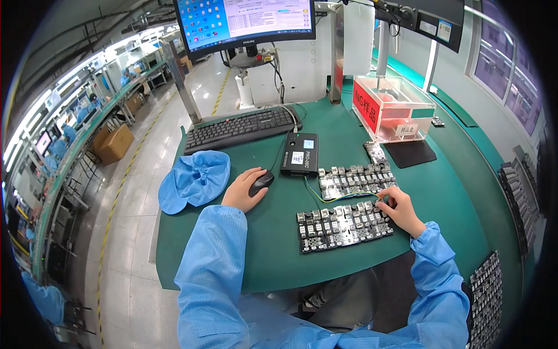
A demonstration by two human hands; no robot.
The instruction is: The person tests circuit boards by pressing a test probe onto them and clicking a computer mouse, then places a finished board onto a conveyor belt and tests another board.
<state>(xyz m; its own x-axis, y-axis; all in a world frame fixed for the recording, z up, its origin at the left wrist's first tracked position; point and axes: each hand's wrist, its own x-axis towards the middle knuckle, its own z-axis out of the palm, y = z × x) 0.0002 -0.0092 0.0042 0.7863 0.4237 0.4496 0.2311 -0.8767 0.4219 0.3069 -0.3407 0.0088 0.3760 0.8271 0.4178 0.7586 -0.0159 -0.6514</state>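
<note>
My left hand (pixel 243 191) rests over a black computer mouse (pixel 262 183), fingers curved round its left side. My right hand (pixel 401 209) pinches the end of a thin yellow-green cable (pixel 340 198) at the upper right corner of the nearer panel of circuit boards (pixel 344 228). Whether the cable's tip touches a board is hidden by my fingers. Behind that panel lies a second panel of circuit boards (pixel 347 181). The cable runs to a black box-shaped programmer (pixel 300 153) with a small lit screen.
A black keyboard (pixel 239 130) lies below the monitor (pixel 247 23). A blue cloth cap (pixel 197 179) sits at the left. At the back right stands a clear acrylic box (pixel 401 113) with a red label, near a black pad (pixel 410 154). More board panels (pixel 487 296) are at the far right.
</note>
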